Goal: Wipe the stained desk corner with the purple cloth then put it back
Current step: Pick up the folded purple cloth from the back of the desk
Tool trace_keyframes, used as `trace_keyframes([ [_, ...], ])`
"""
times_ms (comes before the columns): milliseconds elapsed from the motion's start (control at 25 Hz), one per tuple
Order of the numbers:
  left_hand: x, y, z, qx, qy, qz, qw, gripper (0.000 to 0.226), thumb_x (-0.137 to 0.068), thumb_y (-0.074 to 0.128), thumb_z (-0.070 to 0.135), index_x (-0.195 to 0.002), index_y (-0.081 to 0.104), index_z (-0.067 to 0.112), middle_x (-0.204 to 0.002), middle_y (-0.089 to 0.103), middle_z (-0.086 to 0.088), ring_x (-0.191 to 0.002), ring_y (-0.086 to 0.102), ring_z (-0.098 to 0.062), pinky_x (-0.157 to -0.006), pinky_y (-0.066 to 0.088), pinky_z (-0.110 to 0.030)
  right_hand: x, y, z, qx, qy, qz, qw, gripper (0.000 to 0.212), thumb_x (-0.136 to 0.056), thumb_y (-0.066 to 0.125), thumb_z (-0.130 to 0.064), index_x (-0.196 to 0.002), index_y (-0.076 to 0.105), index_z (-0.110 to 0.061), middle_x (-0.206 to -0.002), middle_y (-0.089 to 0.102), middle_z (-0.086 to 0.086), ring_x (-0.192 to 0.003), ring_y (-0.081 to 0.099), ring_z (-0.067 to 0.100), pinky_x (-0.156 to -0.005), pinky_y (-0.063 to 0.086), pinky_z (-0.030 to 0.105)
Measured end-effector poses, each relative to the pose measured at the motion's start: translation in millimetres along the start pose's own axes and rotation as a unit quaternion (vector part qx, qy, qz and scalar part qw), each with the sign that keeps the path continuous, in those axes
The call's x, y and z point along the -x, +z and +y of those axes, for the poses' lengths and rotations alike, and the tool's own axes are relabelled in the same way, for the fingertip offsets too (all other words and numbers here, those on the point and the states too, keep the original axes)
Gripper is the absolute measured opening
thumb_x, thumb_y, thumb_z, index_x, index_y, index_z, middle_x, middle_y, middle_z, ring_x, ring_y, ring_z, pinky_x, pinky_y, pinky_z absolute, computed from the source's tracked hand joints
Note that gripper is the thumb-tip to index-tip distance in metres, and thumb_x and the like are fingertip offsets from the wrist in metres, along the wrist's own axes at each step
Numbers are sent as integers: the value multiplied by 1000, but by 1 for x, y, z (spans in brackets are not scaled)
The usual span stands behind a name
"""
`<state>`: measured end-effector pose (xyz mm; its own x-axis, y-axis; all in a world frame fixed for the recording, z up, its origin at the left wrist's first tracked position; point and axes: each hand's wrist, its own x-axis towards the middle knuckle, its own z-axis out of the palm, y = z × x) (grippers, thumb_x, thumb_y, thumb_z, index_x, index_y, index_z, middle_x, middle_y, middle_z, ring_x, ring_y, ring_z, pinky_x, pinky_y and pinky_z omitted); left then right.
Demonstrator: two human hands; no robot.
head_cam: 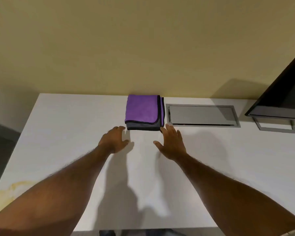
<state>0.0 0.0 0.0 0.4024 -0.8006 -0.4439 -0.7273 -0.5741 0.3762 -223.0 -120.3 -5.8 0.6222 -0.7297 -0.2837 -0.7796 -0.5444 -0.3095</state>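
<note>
A folded purple cloth (141, 109) with a grey underside lies at the back of the white desk (66, 133), against the wall. My left hand (113, 140) hovers just in front of its near left corner, fingers spread, holding nothing. My right hand (171, 143) is open too, its fingertips by the cloth's near right corner. A yellowish stain (10, 189) marks the desk's near left corner, partly hidden by my left forearm.
A grey metal cable hatch (203, 114) is set into the desk right of the cloth. A dark monitor (283, 94) on a grey stand sits at the far right. The desk's left edge drops to a dark floor.
</note>
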Motion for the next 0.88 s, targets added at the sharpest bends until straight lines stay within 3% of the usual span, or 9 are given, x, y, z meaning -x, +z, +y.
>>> trace_keyframes([
  [120, -37, 10, 5, 89, -40, 2, 995, 62, -87, 64, 38, -139, 43, 12, -140, 52, -12, -126, 51, -31, -98, 41, -37, -36, 14, 10, -6, 8, -22, 1000, 72, -96, 49, -53, -152, 26, -15, -165, 16, 9, -153, 7, 28, -124, 12, 48],
  [280, -68, 32, 22, 269, -105, 62, 955, 47, -84, 71, 27, -123, 55, 8, -109, 62, -7, -97, 59, -26, -75, 43, -27, -64, 38, 11, -23, -31, -55, 998, 75, -96, 52, -50, -156, 19, -18, -166, 8, 8, -153, 6, 30, -124, 12, 46],
  [480, -98, 39, 33, 339, -193, 128, 912, 50, -82, 73, 31, -119, 53, 4, -115, 63, -15, -99, 62, -32, -86, 53, -40, -70, 60, 25, 21, -56, -89, 994, 74, -96, 49, -54, -155, 21, -20, -167, 6, 7, -153, 8, 32, -122, 9, 48],
  [600, -115, 37, 38, 365, -244, 121, 890, 54, -87, 67, 38, -125, 51, 3, -123, 61, -17, -107, 61, -35, -89, 51, -39, -76, 60, 26, 27, -68, -74, 995, 73, -93, 52, -55, -153, 28, -20, -166, 14, 7, -151, 16, 30, -123, 12, 49],
  [760, -119, 33, 51, 322, -231, 113, 911, 37, -95, 55, 27, -122, 51, 3, -123, 58, -22, -107, 61, -38, -91, 53, -43, -83, 42, 31, 52, -82, -110, 989, 67, -92, 57, -50, -148, 37, -19, -164, 21, 4, -149, 24, 26, -123, 11, 50],
  [880, -111, 22, 63, 296, -161, 158, 928, 23, -95, 50, 16, -113, 53, 1, -112, 60, -21, -97, 60, -35, -78, 47, -37, -90, 21, 31, 53, -74, -83, 992, 51, -93, 57, -47, -133, 54, -17, -145, 50, 5, -135, 45, 26, -119, 25, 47],
])
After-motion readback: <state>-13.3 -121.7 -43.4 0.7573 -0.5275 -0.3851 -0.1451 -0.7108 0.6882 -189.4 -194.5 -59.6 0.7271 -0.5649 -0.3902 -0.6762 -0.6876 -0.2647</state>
